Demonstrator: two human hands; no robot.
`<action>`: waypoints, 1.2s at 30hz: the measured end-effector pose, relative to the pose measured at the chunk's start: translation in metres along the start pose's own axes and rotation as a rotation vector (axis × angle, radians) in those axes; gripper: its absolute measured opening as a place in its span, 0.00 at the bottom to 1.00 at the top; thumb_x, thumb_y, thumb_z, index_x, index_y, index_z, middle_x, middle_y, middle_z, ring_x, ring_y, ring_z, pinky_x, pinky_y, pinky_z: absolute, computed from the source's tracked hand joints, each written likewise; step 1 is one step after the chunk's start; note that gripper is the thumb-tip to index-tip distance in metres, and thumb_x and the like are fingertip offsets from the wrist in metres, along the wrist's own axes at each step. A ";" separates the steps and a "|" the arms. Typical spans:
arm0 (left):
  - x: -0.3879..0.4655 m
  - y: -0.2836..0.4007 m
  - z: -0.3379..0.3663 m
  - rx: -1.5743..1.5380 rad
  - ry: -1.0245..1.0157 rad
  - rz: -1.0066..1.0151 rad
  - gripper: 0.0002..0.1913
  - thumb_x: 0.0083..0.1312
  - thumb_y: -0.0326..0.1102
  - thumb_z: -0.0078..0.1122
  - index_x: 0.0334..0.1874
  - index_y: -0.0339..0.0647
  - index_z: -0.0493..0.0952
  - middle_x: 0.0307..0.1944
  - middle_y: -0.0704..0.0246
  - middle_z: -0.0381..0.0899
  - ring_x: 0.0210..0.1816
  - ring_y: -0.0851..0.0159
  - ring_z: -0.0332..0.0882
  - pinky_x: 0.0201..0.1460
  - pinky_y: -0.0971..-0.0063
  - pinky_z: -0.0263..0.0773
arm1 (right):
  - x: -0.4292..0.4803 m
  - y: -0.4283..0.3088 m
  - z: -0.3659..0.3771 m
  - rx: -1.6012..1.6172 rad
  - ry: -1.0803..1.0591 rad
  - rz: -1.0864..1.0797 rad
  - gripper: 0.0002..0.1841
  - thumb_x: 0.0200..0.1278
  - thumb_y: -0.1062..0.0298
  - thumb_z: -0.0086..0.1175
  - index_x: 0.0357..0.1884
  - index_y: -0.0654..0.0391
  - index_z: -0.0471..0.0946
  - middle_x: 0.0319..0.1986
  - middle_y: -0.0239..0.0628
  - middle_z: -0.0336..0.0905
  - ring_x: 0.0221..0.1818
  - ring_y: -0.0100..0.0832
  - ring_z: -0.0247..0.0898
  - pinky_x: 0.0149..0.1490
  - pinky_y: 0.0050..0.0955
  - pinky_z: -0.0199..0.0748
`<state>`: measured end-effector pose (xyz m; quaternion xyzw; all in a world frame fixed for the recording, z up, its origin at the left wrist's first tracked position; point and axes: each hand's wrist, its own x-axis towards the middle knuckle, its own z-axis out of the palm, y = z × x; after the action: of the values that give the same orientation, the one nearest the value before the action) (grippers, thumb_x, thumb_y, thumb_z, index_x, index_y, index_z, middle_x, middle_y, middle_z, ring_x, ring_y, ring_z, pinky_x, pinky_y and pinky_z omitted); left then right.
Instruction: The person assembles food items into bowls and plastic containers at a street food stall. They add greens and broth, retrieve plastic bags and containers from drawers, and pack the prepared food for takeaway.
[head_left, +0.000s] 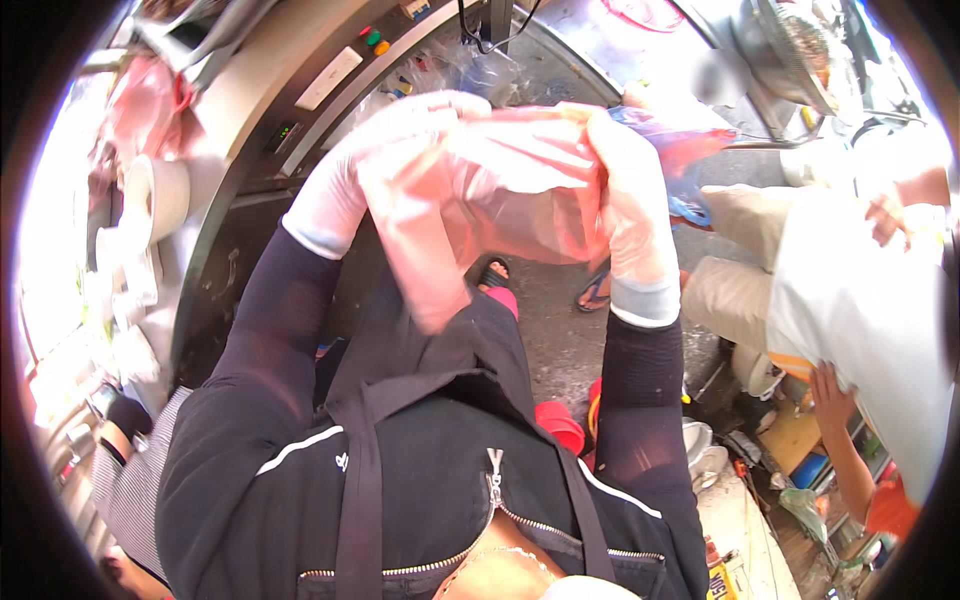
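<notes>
A thin pink plastic bag (525, 154) is spread between my two hands in front of me, partly blurred. My left hand (450, 105) grips its upper left edge, and much of that hand is washed out by glare. On the other side, my right hand (604, 139) holds the bag's right edge, its fingers bent over the plastic. One blurred flap of the bag hangs down towards my black apron (450, 337). Pale covers with light hems reach up both forearms over dark sleeves.
A dark panel with a white switch plate (328, 78) curves along the left, beside white containers (157, 199) and another pink bag (146, 112). At right stands a person in white (847, 300). A red plastic item (559, 427) is near my right elbow; a large pan (787, 56) is upper right.
</notes>
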<state>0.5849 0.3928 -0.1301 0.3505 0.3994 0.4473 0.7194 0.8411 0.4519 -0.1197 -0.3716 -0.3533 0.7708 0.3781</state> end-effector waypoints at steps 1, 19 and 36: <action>-0.009 0.013 0.005 -0.111 -0.009 0.037 0.25 0.69 0.42 0.59 0.63 0.33 0.70 0.49 0.65 0.80 0.51 0.71 0.78 0.56 0.78 0.72 | -0.003 -0.016 0.009 0.060 0.017 -0.020 0.15 0.72 0.67 0.52 0.51 0.68 0.79 0.38 0.36 0.83 0.39 0.24 0.77 0.46 0.23 0.76; -0.175 0.061 0.160 1.387 0.769 0.762 0.20 0.51 0.36 0.74 0.45 0.38 0.79 0.41 0.59 0.81 0.44 0.51 0.81 0.48 0.67 0.75 | -0.070 -0.080 0.136 -0.583 -0.380 -0.262 0.16 0.74 0.60 0.54 0.37 0.61 0.86 0.21 0.24 0.77 0.22 0.13 0.63 0.26 0.19 0.62; -0.266 -0.018 0.066 -0.411 0.584 0.383 0.08 0.72 0.30 0.57 0.44 0.33 0.81 0.34 0.67 0.84 0.33 0.73 0.81 0.37 0.78 0.78 | -0.165 -0.015 0.236 -1.343 -1.220 -1.097 0.08 0.52 0.65 0.60 0.35 0.51 0.81 0.35 0.34 0.79 0.42 0.41 0.77 0.51 0.40 0.73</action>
<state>0.5756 0.1307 -0.0473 0.1258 0.4165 0.7246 0.5345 0.7197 0.2570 0.0554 0.1556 -0.9562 0.1975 0.1500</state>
